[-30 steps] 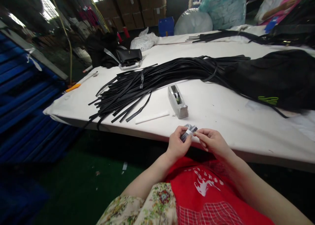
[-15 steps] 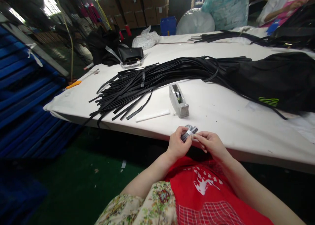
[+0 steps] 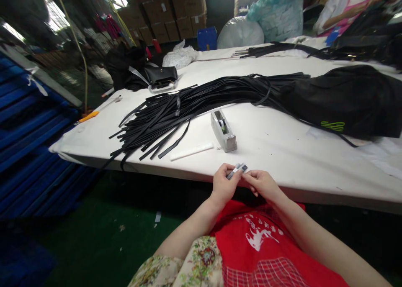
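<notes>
Between the thumb and fingers of my left hand (image 3: 223,183) is a small grey-and-black folded bundle (image 3: 238,170) with a pale band around it. My right hand (image 3: 262,184) is closed in a pinch at the bundle's right edge; what its fingertips grip is too small to make out. Both hands are at the table's front edge, above my red apron (image 3: 241,237). Just beyond them a grey tape dispenser (image 3: 230,142) stands on the white-covered table (image 3: 270,161). A white rod-like strip (image 3: 191,152) lies left of the dispenser.
A long bundle of black straps (image 3: 204,96) stretches across the table, its right end under a black cloth bag (image 3: 345,96). Back left are a black handbag (image 3: 160,75) and an orange-handled tool (image 3: 88,116). Blue slats (image 3: 28,140) stand at left. Another person (image 3: 342,11) works far right.
The bundle has turned slightly in my left hand, and my right fingers remain beside it. The whole view has shifted slightly, so things on the table appear a little further left.
</notes>
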`<action>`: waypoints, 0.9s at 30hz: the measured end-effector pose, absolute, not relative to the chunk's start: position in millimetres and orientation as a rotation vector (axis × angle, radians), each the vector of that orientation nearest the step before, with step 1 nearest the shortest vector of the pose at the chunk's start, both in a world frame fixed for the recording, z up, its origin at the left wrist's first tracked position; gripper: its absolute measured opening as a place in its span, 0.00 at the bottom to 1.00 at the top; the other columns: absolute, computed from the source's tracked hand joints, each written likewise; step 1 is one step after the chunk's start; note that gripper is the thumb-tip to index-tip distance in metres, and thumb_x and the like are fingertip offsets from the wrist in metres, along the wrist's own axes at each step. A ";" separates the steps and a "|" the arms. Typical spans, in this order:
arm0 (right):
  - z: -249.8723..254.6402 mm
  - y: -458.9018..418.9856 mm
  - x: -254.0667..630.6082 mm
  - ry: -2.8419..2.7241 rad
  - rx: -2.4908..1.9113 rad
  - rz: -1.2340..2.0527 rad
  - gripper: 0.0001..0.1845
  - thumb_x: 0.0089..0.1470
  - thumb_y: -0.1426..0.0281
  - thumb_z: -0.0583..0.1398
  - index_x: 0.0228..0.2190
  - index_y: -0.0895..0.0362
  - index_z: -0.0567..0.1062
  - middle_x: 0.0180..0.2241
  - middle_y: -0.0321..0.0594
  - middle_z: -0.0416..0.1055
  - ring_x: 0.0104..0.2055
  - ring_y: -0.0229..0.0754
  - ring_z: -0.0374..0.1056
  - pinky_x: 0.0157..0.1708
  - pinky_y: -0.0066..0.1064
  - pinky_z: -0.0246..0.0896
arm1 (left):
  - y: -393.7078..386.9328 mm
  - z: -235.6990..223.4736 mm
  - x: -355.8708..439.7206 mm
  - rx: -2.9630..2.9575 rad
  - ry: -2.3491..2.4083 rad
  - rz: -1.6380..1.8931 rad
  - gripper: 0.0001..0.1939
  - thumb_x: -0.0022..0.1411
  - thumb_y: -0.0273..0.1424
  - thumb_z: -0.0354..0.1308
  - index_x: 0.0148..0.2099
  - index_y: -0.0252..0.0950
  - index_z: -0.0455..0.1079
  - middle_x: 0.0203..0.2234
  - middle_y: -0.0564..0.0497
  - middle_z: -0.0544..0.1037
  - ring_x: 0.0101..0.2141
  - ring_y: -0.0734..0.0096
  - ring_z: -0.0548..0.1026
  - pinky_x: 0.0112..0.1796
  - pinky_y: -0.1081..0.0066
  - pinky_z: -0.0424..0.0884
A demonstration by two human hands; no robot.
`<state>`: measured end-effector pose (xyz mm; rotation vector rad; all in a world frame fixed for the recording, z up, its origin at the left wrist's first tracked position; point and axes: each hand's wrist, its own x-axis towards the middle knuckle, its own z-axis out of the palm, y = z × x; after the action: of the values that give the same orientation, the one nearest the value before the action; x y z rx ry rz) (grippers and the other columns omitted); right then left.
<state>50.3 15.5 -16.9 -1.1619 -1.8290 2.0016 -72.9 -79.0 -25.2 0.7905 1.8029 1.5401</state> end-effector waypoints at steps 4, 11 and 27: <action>-22.9 16.5 53.4 -1.702 -0.935 2.242 0.26 0.46 0.49 0.65 0.34 0.60 0.77 0.21 0.32 0.69 0.18 0.30 0.59 0.21 0.26 0.54 | -71.3 -18.2 -76.2 0.580 1.721 1.724 0.19 0.55 0.47 0.64 0.36 0.35 0.70 0.22 0.53 0.77 0.23 0.75 0.72 0.26 0.75 0.66; -23.7 16.5 58.7 -1.456 -0.955 2.266 0.26 0.44 0.51 0.67 0.36 0.60 0.77 0.22 0.34 0.70 0.20 0.33 0.63 0.24 0.28 0.58 | -61.8 19.4 -83.9 0.592 1.522 1.872 0.19 0.53 0.46 0.67 0.37 0.36 0.70 0.21 0.56 0.74 0.23 0.79 0.69 0.29 0.76 0.67; 9.8 7.5 66.5 -1.837 -0.952 1.519 0.18 0.55 0.55 0.62 0.32 0.59 0.78 0.22 0.37 0.73 0.21 0.36 0.64 0.21 0.27 0.60 | -60.7 20.3 -79.1 0.291 1.263 1.681 0.24 0.50 0.49 0.67 0.32 0.31 0.70 0.20 0.53 0.75 0.18 0.81 0.64 0.21 0.77 0.59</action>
<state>66.5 7.5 9.8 -0.9523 -1.8366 1.5186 -79.1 -60.7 20.3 0.2911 1.2630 1.6806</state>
